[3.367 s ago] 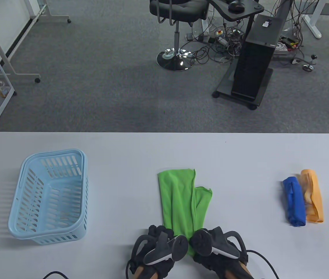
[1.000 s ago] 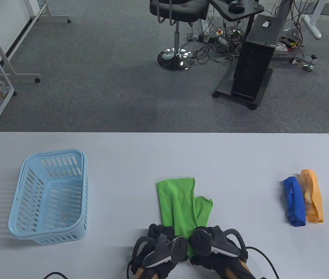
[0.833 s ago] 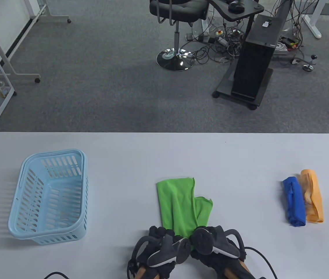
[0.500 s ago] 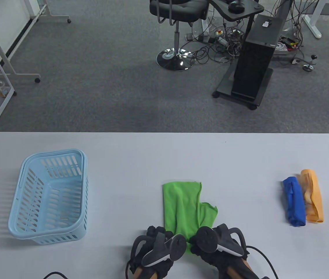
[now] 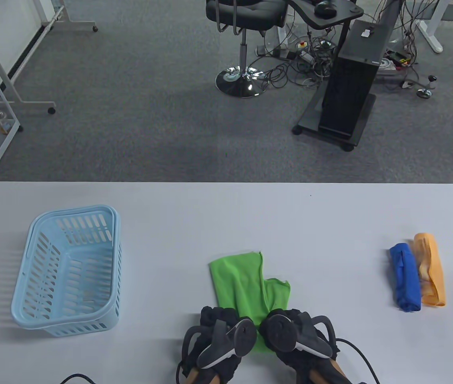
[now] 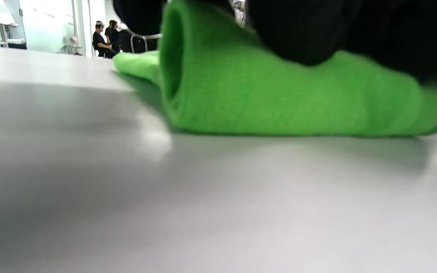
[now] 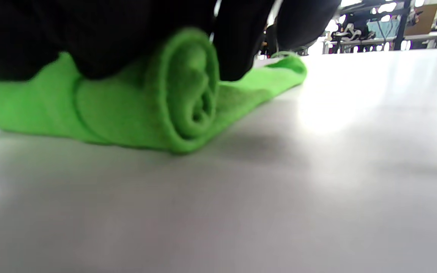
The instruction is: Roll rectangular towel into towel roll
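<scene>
Rolling looks tricky because the green towel [image 5: 246,288], lying mid-table [image 5: 330,224] near the front edge, is soft and limp, so left hand [image 5: 220,336] and right hand [image 5: 294,334], each grip curled onto the started roll, should hold its ends.

No readable text (wrist views blurred).

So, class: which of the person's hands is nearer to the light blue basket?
Left. The left hand grips the green towel on the side facing the light blue basket; the right hand sits beyond it, further right.
</scene>
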### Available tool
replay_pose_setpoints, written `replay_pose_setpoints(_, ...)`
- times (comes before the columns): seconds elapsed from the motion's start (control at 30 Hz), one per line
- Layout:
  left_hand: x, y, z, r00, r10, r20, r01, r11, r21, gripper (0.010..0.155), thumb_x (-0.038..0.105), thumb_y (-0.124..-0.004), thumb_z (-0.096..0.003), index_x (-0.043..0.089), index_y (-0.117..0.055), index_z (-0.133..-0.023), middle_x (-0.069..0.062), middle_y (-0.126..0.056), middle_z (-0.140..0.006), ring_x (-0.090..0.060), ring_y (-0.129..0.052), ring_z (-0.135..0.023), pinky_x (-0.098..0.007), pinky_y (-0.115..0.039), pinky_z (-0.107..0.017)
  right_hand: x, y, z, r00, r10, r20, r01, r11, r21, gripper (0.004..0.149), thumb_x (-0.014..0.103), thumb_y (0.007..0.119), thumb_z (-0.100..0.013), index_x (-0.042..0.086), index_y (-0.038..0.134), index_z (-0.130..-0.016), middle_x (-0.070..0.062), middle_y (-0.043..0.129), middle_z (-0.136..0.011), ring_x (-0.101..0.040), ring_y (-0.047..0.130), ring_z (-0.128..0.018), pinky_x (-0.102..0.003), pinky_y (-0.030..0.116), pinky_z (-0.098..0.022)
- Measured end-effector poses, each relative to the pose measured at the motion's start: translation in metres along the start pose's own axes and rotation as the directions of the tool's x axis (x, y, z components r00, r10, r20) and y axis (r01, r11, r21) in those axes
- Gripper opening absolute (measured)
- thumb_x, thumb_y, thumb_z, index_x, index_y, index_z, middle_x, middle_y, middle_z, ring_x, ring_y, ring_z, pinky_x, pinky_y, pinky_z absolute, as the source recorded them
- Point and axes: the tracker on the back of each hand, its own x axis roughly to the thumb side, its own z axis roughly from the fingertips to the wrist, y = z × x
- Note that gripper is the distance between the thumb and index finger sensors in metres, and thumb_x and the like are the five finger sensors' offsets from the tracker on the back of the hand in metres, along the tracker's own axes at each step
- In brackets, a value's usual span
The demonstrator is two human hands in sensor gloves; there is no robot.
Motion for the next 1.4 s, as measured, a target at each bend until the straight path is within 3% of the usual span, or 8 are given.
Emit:
replay_pose_setpoints(0.17,0.002,-0.001,0.002,0.999,-0.001,0.034,0.002,0.999,-0.052,0.054,0.046,-0.068,-0.0403,0.023,-0.078,-0.088,-0.01,-0.065,-0.095,-0.041,-0.051,-0.095,-0.066,-0.037,-0.07,-0.006,-0.002,0.001,0.998,-0.063,-0.004,0.063,0.997,0.047,0.057,0.048,0.075,-0.029,0.026,0.08,-0.082,-0.007,0.068,-0.092,-0.031,0.072,-0.087,-0.059,0.057,-0.067)
replay_pose_setpoints(0.33,0.002,-0.01,-0.001,0.996,-0.076,0.046,0.083,0.982,-0.17,0.077,0.054,-0.081,-0.0336,0.022,-0.062,-0.101,-0.012,-0.058,-0.102,-0.043,-0.046,-0.097,-0.067,-0.034,-0.07,-0.004,0.008,-0.001,0.998,0.055,-0.015,-0.05,0.976,0.214,0.079,0.049,0.081,-0.027,0.025,0.051,-0.096,-0.006,0.052,-0.098,-0.032,0.059,-0.094,-0.06,0.049,-0.071)
replay_pose_setpoints(0.4,0.003,-0.011,-0.002,0.992,-0.117,0.051,0.123,0.983,-0.139,0.073,0.047,-0.082,-0.0355,0.022,-0.061,-0.101,-0.01,-0.064,-0.099,-0.041,-0.053,-0.096,-0.067,-0.039,-0.07,-0.002,0.007,-0.002,0.998,0.059,-0.03,-0.056,0.993,0.104,0.071,0.043,0.082,-0.028,0.025,0.058,-0.092,-0.005,0.06,-0.094,-0.03,0.064,-0.091,-0.059,0.05,-0.07)
replay_pose_setpoints(0.8,-0.007,0.002,-0.002,0.997,0.08,0.007,-0.08,0.996,-0.035,0.056,0.045,-0.074,-0.0351,0.027,-0.085,-0.087,-0.006,-0.103,-0.065,-0.036,-0.081,-0.085,-0.064,-0.056,-0.066,-0.016,-0.004,-0.003,0.995,-0.072,-0.063,0.077,0.995,0.068,0.055,0.042,0.066,-0.033,0.02,0.086,-0.079,-0.005,0.088,-0.066,-0.027,0.088,-0.066,-0.062,0.056,-0.066)
replay_pose_setpoints(0.97,-0.005,-0.003,-0.002,0.998,0.051,-0.029,-0.053,0.997,-0.055,0.055,0.044,-0.069,-0.0379,0.028,-0.085,-0.088,-0.01,-0.079,-0.086,-0.042,-0.059,-0.09,-0.067,-0.04,-0.068,-0.013,-0.005,-0.001,0.995,-0.065,-0.073,0.067,0.998,0.018,0.058,0.039,0.076,-0.032,0.033,0.065,-0.089,-0.004,0.061,-0.091,-0.031,0.064,-0.089,-0.065,0.04,-0.07)
replay_pose_setpoints(1.07,-0.003,-0.002,0.001,0.999,0.024,-0.039,-0.024,1.0,-0.013,0.053,0.044,-0.073,-0.0389,0.033,-0.068,-0.091,-0.006,-0.061,-0.09,-0.04,-0.051,-0.089,-0.066,-0.034,-0.069,-0.008,-0.006,-0.001,0.991,-0.117,-0.065,0.115,0.993,-0.034,0.047,0.034,0.081,-0.03,0.027,0.072,-0.076,-0.003,0.062,-0.088,-0.031,0.063,-0.089,-0.065,0.038,-0.07)
replay_pose_setpoints(1.23,0.005,-0.002,0.002,0.999,-0.038,-0.002,0.038,0.999,-0.002,0.048,0.04,-0.07,-0.0406,0.026,-0.078,-0.086,-0.006,-0.068,-0.084,-0.039,-0.058,-0.085,-0.066,-0.038,-0.069,-0.01,-0.003,-0.001,0.997,-0.039,-0.06,0.039,0.999,-0.001,0.048,0.039,0.075,-0.032,0.027,0.081,-0.078,-0.004,0.071,-0.088,-0.03,0.072,-0.086,-0.062,0.05,-0.069)
replay_pose_setpoints(1.4,0.002,-0.005,0.002,0.999,0.01,0.032,-0.008,0.997,-0.073,0.069,0.053,-0.069,-0.0372,0.02,-0.073,-0.097,-0.013,-0.063,-0.096,-0.043,-0.052,-0.092,-0.068,-0.037,-0.069,-0.016,-0.002,-0.001,0.992,-0.101,-0.075,0.109,0.987,0.117,0.067,0.05,0.077,-0.028,0.024,0.075,-0.089,-0.009,0.063,-0.096,-0.034,0.065,-0.091,-0.064,0.046,-0.069)
